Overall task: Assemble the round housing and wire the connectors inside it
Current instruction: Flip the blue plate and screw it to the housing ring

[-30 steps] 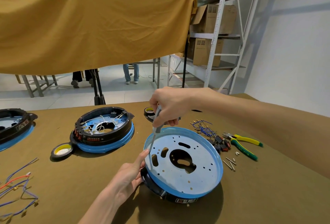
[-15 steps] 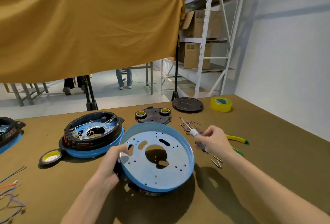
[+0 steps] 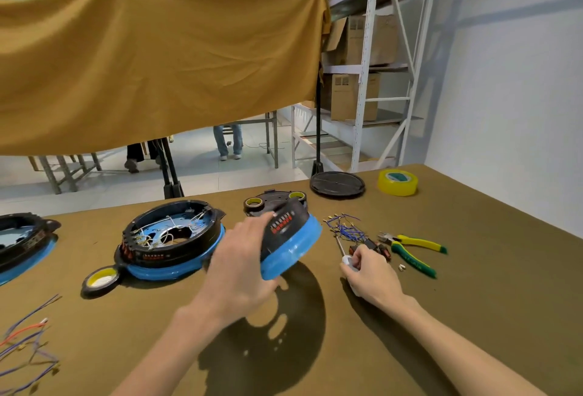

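Brown felt covers the worktop [image 3: 473, 316], and reading from its left edge there are loose blue and red wires [image 3: 25, 339], part of a round unit [image 3: 22, 244] cut off by the frame, a black tape roll [image 3: 100, 279], and a finished-looking wired housing [image 3: 172, 238] with white leads inside its black ring. Next comes the left hand [image 3: 239, 272], its fingers wrapped over the near edge of the round housing [image 3: 291, 238], which is lifted off the surface and tilted steeply so its black wall with red terminals faces the camera above the blue rim. Right of it the right hand [image 3: 372, 275] is curled around a screwdriver [image 3: 344, 253] low over the worktop, beside a tangle of blue connector wires [image 3: 347, 228] and yellow-green pliers [image 3: 413, 250]; a yellow tape roll [image 3: 397, 182] sits farther back. The step appears to be turning the housing over so the open side faces up. Done well, that means gripping the rim firmly, rolling it clear of the neighbouring unit, and setting it flat before reaching for wires.
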Demonstrator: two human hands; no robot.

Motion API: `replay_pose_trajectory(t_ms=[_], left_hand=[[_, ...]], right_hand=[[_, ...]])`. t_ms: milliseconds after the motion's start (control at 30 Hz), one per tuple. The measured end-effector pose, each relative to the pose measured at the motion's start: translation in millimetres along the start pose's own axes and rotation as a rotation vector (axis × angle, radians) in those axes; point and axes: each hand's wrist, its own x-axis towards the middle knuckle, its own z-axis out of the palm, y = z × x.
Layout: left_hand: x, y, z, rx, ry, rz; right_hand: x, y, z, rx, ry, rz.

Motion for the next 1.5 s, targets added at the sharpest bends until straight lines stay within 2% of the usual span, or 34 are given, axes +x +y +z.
replay_pose_trajectory(t_ms=[67,200,300,400,500,633,767,967,1067,1333,1400,1500], left_hand=[[-10.5,7.1,16.8,0.062,-0.073,0.1],[-35.1,10.8,49.7,0.211,-0.184,0.291],[-45.7,13.9,64.8,0.335,-0.206,0.346],[-52.6,16.7,68.0,0.301,-0.209,0.305],[-57.1,12.0,61.1,0.145,-0.214,0.194],[-57.4,-5.8,47.7,0.119,-0.216,0.085],[-57.1,-8.4,46.4,0.093,-0.252,0.083],[-55.8,-4.3,46.1,0.126,-0.274,0.115],[-56.2,-6.0,45.4,0.127,-0.297,0.132],[-61.3,-9.7,45.4,0.022,-0.289,0.109],[-62.0,-14.5,43.9,-0.112,-0.227,0.028],[-60.0,-31.9,45.1,-0.226,0.1,-0.216]], right_hand=[[-0.5,-1.9,-3.7,0.044,0.053,-0.009],[-14.5,-16.2,-14.7,0.36,0.166,-0.099],[-28.1,-29.6,-14.7,0.45,-0.019,-0.086],[-37.7,-33.4,-7.1,0.439,-0.2,-0.047],[-37.8,-34.7,0.0,0.444,-0.222,-0.031],[-23.8,-42.1,1.1,0.389,-0.263,-0.023],[-12.8,-48.4,-1.9,0.316,-0.331,-0.012],[-7.5,-53.1,-0.4,0.273,-0.32,-0.029],[-3.8,-54.0,-3.5,0.222,-0.366,-0.05],[4.4,-55.5,-6.0,0.191,-0.393,-0.05],[6.9,-58.7,-6.5,0.194,-0.371,-0.055],[11.1,-62.1,-4.5,0.156,-0.387,-0.083]])
